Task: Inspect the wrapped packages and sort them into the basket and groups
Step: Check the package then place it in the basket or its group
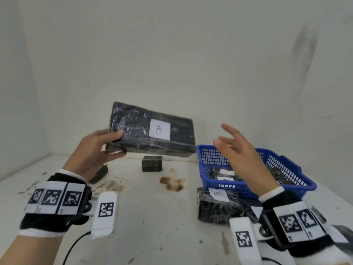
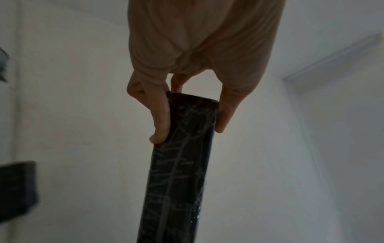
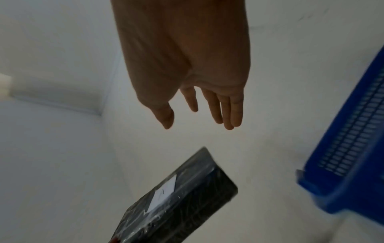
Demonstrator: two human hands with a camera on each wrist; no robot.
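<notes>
My left hand [image 1: 95, 150] grips an A-labelled package [image 1: 150, 130]; right hand [image 1: 242, 150] open. Basket [image 1: 298, 169] part-filled, strays remain on the bench [image 1: 152, 217].

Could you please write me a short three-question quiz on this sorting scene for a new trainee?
1. True or false: the left hand grips the large wrapped package by one end.
2. Which letter is on the label of the package lying on the table just in front of the blue basket? A) A B) B C) C
3. Fill in: the right hand, fingers spread, holds ____.

Key: 1 true; 2 B; 3 nothing.
</notes>
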